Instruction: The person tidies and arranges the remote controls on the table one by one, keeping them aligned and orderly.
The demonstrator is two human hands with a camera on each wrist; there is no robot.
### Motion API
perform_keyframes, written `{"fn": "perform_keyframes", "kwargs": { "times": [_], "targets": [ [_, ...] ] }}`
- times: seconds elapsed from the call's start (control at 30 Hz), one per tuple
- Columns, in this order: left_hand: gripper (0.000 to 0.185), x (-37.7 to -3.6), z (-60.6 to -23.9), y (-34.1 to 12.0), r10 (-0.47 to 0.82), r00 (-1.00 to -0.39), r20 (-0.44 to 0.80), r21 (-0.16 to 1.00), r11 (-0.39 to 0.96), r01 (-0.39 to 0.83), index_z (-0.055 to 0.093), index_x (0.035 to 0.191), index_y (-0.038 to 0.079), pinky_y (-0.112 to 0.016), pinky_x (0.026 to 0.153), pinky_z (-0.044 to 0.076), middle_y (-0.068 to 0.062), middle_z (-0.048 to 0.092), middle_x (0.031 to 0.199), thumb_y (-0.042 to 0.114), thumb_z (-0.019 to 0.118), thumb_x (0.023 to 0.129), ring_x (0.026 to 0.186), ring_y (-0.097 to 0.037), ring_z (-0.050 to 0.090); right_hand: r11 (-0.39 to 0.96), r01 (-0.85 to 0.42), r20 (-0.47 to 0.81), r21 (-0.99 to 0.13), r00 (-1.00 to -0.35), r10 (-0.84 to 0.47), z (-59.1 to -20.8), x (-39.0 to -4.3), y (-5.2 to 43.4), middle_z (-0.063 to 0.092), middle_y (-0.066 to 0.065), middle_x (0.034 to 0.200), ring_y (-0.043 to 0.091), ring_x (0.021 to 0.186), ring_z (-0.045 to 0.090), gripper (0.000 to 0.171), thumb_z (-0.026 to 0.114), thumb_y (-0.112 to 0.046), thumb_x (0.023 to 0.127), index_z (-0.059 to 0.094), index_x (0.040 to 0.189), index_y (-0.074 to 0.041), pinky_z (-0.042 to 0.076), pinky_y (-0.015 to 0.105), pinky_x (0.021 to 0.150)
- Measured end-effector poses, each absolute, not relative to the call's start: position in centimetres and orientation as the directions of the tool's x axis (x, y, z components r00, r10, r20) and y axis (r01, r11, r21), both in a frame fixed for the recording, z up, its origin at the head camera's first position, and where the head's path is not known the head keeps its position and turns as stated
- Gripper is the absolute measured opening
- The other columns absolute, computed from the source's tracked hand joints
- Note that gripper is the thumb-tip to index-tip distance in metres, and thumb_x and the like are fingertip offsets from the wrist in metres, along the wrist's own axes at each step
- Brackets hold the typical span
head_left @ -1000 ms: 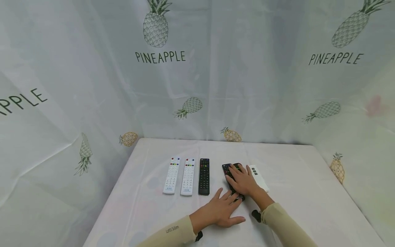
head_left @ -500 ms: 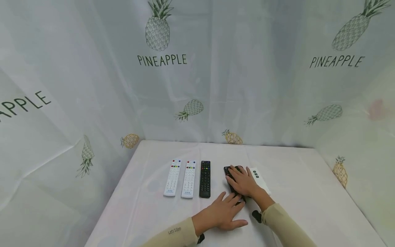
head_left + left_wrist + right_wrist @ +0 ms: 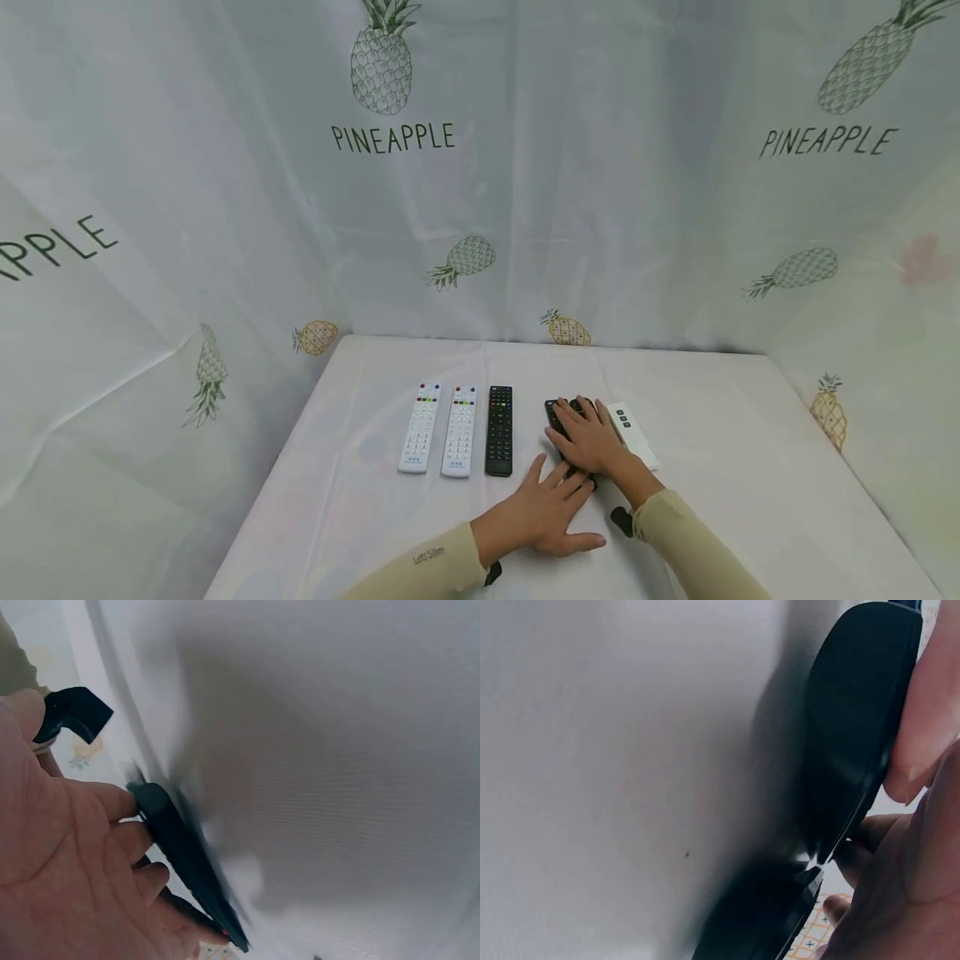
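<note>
From the head view we note the right hand [image 3: 592,440] lying over a black remote [image 3: 561,425] on the table [image 3: 750,467], fingers wrapped along its edges, presumably to square it with the row. The left hand [image 3: 546,515] lies flat, fingertips meeting the remote's near end as a stop.

The left wrist view shows relaxed fingers [image 3: 112,802] against the remote [image 3: 187,862].

In the right wrist view, fingers [image 3: 922,712] clasp the remote's edge [image 3: 855,735].
</note>
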State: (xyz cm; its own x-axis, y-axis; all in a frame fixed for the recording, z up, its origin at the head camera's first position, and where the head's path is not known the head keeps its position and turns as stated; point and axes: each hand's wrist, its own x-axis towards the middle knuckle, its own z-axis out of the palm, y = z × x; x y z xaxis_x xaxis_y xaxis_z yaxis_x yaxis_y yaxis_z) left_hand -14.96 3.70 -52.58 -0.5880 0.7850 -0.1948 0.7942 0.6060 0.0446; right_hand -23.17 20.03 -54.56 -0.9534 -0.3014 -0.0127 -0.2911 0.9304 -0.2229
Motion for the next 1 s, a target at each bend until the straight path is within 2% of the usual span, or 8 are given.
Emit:
{"fn": "perform_keyframes", "kwargs": {
  "times": [0.2,0.5,0.77,1.0],
  "targets": [
    [0.08,-15.0,-52.5,3.4,0.77,-0.603,-0.21,0.067,0.626,0.777,0.021,0.158,0.031,-0.057,0.12,0.018,0.012,0.015,0.165,0.078,0.016,0.093,0.155,-0.017,0.011,0.927,-0.298,-0.017,-0.227,-0.951,-0.31,-54.5,-23.4,19.5,0.038,0.012,0.158,0.044,0.147,0.026,0.066,0.039,-0.054,0.102,0.042,0.15,-0.008,0.011,0.067,0.117],
    [0.079,-15.1,-52.2,3.0,0.764,-0.608,-0.218,0.093,0.636,0.766,0.021,0.158,0.031,-0.058,0.12,0.017,0.013,0.018,0.164,0.077,0.015,0.094,0.154,-0.016,0.012,0.932,-0.283,-0.044,-0.226,-0.953,-0.3,-54.9,-23.5,18.7,0.032,0.012,0.161,0.045,0.148,0.024,0.068,0.04,-0.054,0.102,0.037,0.153,-0.009,0.007,0.067,0.117],
    [0.082,-14.9,-52.6,2.6,0.755,-0.613,-0.235,0.136,0.65,0.748,0.021,0.158,0.03,-0.058,0.12,0.016,0.013,0.017,0.165,0.078,0.018,0.093,0.154,-0.016,0.011,0.93,-0.31,0.004,-0.2,-0.949,-0.315,-55.7,-23.3,18.4,0.035,0.013,0.159,0.045,0.147,0.026,0.067,0.04,-0.053,0.102,0.039,0.152,-0.007,0.008,0.064,0.118],
    [0.085,-15.3,-52.7,2.2,0.751,-0.619,-0.232,0.132,0.654,0.745,0.02,0.159,0.029,-0.058,0.121,0.014,0.012,0.015,0.165,0.081,0.015,0.091,0.155,-0.017,0.009,0.937,-0.289,-0.012,-0.199,-0.955,-0.297,-55.1,-23.5,17.8,0.034,0.011,0.16,0.044,0.148,0.025,0.066,0.04,-0.051,0.103,0.039,0.152,-0.008,0.008,0.064,0.119]
  ]
}}
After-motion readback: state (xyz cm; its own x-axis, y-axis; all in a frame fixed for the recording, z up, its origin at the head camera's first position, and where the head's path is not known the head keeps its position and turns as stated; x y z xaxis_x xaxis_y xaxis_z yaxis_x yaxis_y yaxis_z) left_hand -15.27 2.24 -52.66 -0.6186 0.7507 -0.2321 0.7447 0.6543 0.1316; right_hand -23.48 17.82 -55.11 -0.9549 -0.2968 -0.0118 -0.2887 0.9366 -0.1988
